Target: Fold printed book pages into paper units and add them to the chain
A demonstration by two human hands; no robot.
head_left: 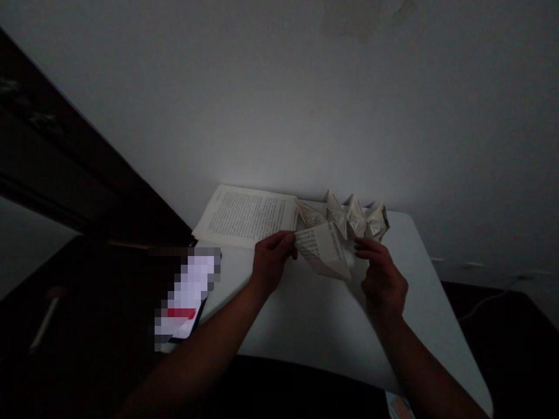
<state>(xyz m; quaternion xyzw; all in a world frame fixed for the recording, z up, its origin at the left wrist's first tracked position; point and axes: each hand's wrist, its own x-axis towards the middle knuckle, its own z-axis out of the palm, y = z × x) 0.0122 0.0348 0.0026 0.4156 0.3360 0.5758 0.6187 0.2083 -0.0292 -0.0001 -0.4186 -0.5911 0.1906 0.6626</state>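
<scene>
Fingers of the left hand (271,263) and right hand (383,280) pinch the folded page (325,250) between them.

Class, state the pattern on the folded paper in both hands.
Lines of printed text on pale folded paper; head view.

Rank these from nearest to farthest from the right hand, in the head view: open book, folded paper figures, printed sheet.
1. Printed sheet, at the fingers of the right hand.
2. Folded paper figures, just behind.
3. Open book, back left.

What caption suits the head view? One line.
Left hand and right hand hold a folded printed page over a table by an open book.
</scene>
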